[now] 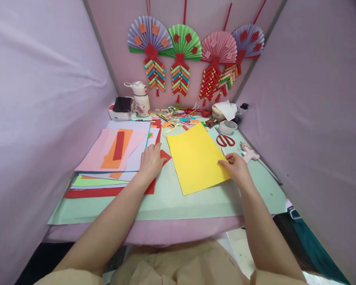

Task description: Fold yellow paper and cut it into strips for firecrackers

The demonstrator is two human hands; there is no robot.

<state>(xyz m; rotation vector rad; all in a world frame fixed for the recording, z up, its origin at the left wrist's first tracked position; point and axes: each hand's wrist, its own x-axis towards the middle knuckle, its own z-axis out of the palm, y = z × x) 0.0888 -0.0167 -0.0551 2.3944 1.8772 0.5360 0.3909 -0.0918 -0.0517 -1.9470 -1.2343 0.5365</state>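
A sheet of yellow paper (197,158) lies at a slant over the pale green table cover, its right edge pinched between the thumb and fingers of my right hand (236,168). My left hand (151,160) rests at the right edge of a stack of coloured paper (136,156), thumb spread apart from the fingers. On the stack's top lie pink paper (91,152), an orange piece (106,160) and a red strip (118,145). Lilac, green and red sheets show beneath. A red paper corner (165,157) pokes out beside my left thumb.
Red-handled scissors (225,140), a roll of white tape (227,127) and a pink glue gun (249,152) lie at the right. Paper scraps and cords (180,116) clutter the back, near a white bottle (141,99). Folded paper fans (184,41) hang on the wall.
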